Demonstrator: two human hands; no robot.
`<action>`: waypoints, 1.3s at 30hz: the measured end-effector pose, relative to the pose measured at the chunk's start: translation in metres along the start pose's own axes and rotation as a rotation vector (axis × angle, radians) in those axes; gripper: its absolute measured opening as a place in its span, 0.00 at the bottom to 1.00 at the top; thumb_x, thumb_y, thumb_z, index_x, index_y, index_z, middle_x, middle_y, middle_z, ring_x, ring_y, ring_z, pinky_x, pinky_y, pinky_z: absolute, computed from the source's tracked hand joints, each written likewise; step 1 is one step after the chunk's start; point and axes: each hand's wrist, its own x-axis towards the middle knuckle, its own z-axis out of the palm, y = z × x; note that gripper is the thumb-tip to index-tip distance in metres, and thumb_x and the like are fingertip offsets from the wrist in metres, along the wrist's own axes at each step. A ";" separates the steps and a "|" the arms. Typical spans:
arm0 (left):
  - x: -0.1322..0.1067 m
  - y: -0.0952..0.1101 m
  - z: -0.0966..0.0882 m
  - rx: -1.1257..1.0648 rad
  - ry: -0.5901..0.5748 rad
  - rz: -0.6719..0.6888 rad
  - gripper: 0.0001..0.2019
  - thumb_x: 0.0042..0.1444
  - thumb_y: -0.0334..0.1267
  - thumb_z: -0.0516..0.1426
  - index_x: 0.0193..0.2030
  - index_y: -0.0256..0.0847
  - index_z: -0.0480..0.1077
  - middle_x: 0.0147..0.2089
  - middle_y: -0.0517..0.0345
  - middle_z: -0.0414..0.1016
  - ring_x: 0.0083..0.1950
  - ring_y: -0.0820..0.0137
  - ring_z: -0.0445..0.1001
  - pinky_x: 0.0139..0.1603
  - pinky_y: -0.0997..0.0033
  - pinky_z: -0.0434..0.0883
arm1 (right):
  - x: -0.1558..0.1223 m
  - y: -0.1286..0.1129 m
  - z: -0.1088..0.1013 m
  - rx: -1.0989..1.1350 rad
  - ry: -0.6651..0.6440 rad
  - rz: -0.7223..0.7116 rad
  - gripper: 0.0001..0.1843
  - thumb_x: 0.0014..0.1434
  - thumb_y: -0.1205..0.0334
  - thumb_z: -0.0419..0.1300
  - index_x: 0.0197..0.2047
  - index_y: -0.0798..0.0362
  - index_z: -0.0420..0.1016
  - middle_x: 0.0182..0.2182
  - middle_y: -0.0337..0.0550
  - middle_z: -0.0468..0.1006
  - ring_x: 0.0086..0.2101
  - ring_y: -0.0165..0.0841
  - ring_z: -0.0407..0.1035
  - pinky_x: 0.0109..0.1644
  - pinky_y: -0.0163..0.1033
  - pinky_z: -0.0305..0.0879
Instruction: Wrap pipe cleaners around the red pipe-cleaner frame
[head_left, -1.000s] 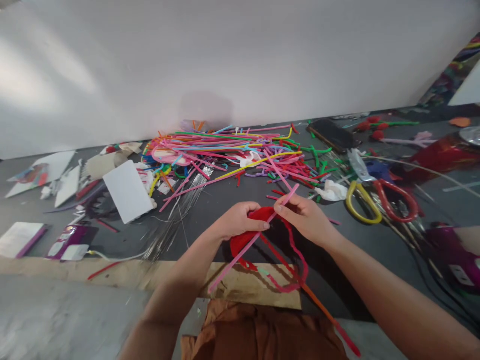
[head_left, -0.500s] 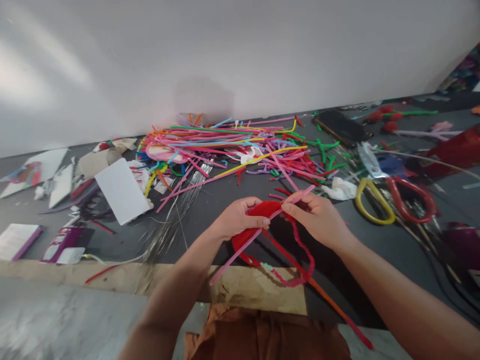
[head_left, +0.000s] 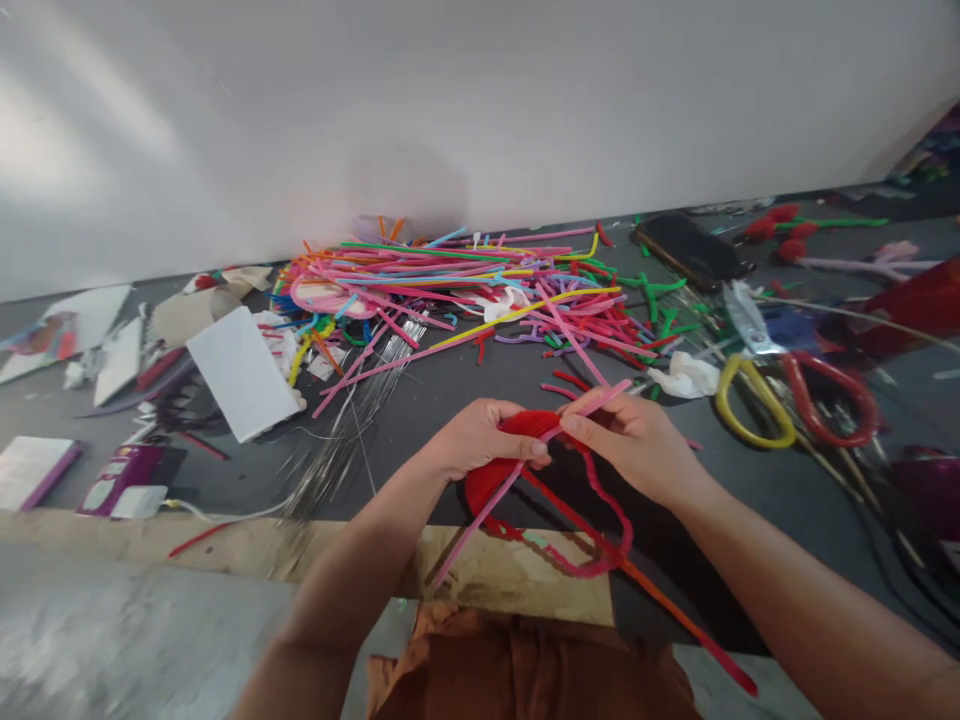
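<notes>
My left hand (head_left: 480,445) is closed around a red pipe-cleaner shape (head_left: 491,480) held just above the dark work surface. My right hand (head_left: 641,445) pinches a pink pipe cleaner (head_left: 480,515) near its upper end; the stem runs down and to the left under my left hand. A darker pink pipe cleaner (head_left: 611,520) loops below my right hand. A long red-orange stem (head_left: 682,625) trails off toward the lower right. The two hands nearly touch at the fingertips.
A big heap of coloured pipe cleaners (head_left: 465,290) lies behind my hands. Thin silver wires (head_left: 352,420) fan out at left, by a white card (head_left: 240,375). Yellow and red loops (head_left: 795,405), white tissue (head_left: 686,378) and a black phone (head_left: 690,250) lie at right. Cardboard strip (head_left: 510,575) edges the front.
The view has shifted slightly, and both hands stay together on the red shape. My right hand's pinch on the pink stem has moved a little closer to my left thumb.
</notes>
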 end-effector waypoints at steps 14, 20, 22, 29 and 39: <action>-0.001 0.000 -0.002 -0.002 -0.009 0.015 0.14 0.39 0.37 0.68 0.34 0.34 0.75 0.28 0.56 0.78 0.27 0.74 0.74 0.30 0.76 0.70 | 0.000 -0.002 -0.002 -0.074 0.025 -0.018 0.11 0.55 0.52 0.59 0.30 0.51 0.74 0.28 0.42 0.75 0.28 0.32 0.67 0.28 0.36 0.62; -0.001 0.001 -0.005 0.091 -0.042 0.018 0.16 0.39 0.40 0.68 0.33 0.35 0.73 0.29 0.58 0.77 0.28 0.75 0.73 0.30 0.77 0.68 | 0.000 -0.004 0.001 -0.079 -0.003 -0.018 0.11 0.56 0.53 0.58 0.29 0.51 0.73 0.26 0.41 0.74 0.26 0.31 0.66 0.28 0.35 0.63; -0.001 0.002 -0.004 0.126 -0.024 0.034 0.16 0.39 0.40 0.68 0.33 0.36 0.72 0.28 0.61 0.76 0.26 0.76 0.71 0.28 0.78 0.66 | -0.001 -0.005 0.003 -0.069 -0.027 -0.034 0.11 0.56 0.53 0.58 0.29 0.51 0.73 0.26 0.40 0.75 0.27 0.32 0.68 0.30 0.36 0.65; -0.002 0.002 0.002 0.178 0.011 0.077 0.13 0.43 0.42 0.65 0.30 0.35 0.70 0.28 0.57 0.77 0.28 0.75 0.73 0.31 0.77 0.67 | -0.002 -0.006 0.007 -0.044 -0.076 -0.031 0.11 0.56 0.53 0.58 0.28 0.51 0.73 0.27 0.41 0.76 0.28 0.32 0.69 0.31 0.36 0.66; -0.001 0.003 0.004 0.169 0.038 0.120 0.12 0.43 0.41 0.66 0.29 0.34 0.70 0.27 0.57 0.77 0.28 0.75 0.73 0.31 0.78 0.67 | 0.000 -0.005 0.005 0.174 -0.187 0.148 0.17 0.53 0.47 0.60 0.28 0.53 0.72 0.23 0.39 0.74 0.26 0.30 0.67 0.32 0.36 0.65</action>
